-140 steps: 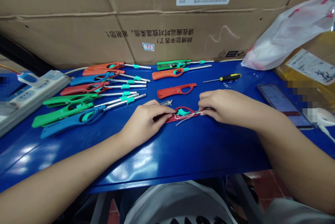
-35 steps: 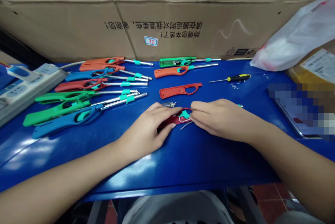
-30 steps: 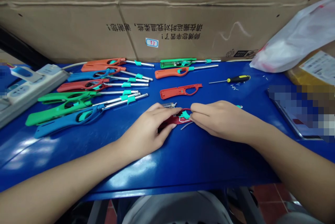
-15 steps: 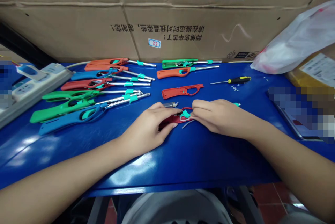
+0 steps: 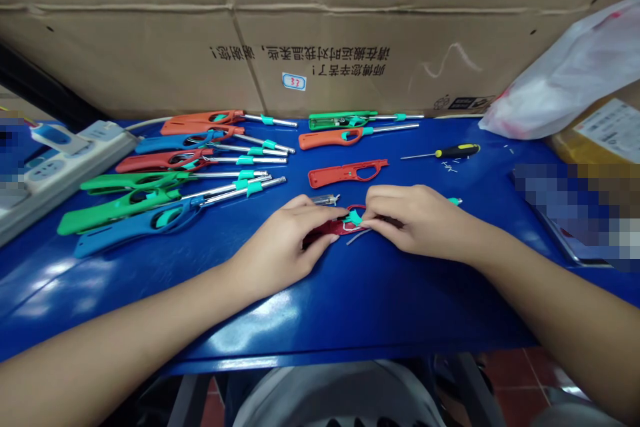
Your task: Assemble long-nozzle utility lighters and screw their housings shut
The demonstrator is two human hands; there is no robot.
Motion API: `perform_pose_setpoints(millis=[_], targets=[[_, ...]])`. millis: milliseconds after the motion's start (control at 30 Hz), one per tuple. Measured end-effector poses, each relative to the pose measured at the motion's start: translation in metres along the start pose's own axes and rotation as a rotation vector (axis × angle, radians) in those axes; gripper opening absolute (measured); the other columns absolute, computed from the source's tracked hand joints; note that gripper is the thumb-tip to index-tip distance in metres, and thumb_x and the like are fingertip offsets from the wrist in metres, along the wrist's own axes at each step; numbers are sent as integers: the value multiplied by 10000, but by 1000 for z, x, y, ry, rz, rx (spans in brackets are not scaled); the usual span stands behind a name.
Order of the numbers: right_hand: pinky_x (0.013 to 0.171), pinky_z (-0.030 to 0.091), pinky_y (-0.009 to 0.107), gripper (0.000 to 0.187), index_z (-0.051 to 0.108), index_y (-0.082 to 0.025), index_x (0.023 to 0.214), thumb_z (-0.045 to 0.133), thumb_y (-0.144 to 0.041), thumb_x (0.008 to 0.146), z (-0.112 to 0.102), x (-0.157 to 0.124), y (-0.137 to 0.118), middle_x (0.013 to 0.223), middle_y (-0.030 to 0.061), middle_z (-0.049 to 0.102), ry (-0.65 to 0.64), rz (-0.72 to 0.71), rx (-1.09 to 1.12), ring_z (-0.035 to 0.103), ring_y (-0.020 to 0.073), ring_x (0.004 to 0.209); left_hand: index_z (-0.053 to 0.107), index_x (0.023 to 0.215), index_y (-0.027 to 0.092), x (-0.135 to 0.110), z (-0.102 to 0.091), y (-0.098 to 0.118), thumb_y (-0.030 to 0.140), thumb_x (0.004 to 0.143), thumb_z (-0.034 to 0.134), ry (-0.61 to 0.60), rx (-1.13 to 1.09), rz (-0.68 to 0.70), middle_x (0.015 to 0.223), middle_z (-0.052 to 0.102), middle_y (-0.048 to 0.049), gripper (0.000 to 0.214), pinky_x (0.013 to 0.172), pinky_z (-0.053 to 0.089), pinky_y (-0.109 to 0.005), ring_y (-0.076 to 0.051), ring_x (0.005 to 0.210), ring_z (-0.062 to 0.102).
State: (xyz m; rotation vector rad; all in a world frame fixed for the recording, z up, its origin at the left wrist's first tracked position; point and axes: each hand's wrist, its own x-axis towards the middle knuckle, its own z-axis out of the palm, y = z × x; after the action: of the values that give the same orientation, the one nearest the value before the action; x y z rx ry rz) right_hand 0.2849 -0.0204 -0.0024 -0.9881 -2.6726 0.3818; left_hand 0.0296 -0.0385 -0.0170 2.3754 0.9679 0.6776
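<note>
My left hand (image 5: 285, 240) grips the handle end of an opened red utility lighter (image 5: 341, 227) low over the table, thumb in front and fingers behind. Inside its casing show a teal trigger (image 5: 354, 217) and a white wire. My right hand (image 5: 415, 220) is closed in a pinch at the lighter's other end, beside the trigger; its fingers hide the exact point of contact. Just behind my left fingers lies a clear fuel tank (image 5: 323, 200). A thin grey tube (image 5: 357, 236) sticks out below the lighter. Farther back rests a loose red casing half (image 5: 325, 176).
Several assembled lighters (image 5: 145, 217) lie in a row at left, beside a power strip (image 5: 75, 157). A green lighter (image 5: 320, 122) and an orange lighter (image 5: 323, 140) lie at the back. To the right are a screwdriver (image 5: 457, 152), small screws (image 5: 449, 166) and a plastic bag (image 5: 565, 74). A cardboard box (image 5: 175, 80) walls the back.
My right hand has shifted very slightly at the lighter's end, its fingertips closer to the teal trigger. My left hand keeps its hold.
</note>
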Motion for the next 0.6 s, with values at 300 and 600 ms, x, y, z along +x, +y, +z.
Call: perform_pose_setpoints(millis=[300, 600], targets=[[678, 411, 281, 185, 731, -186, 880, 603, -283, 971, -3, 2, -5, 909, 37, 697, 3, 171, 147, 605, 148, 765, 675, 1236, 158, 2, 2, -1, 190, 957, 623, 24, 21, 40, 1217, 728, -114, 286, 1024, 546, -424, -252, 1183, 653], [628, 371, 262, 185, 655, -177, 794, 655, -273, 952, 2, 3, 0, 809, 14, 645, 22, 106, 193, 536, 122, 680, 683, 1245, 156, 1, 4, 0, 191, 968, 605, 12, 5, 25, 1242, 715, -116, 290, 1065, 524, -443, -253, 1217, 639]])
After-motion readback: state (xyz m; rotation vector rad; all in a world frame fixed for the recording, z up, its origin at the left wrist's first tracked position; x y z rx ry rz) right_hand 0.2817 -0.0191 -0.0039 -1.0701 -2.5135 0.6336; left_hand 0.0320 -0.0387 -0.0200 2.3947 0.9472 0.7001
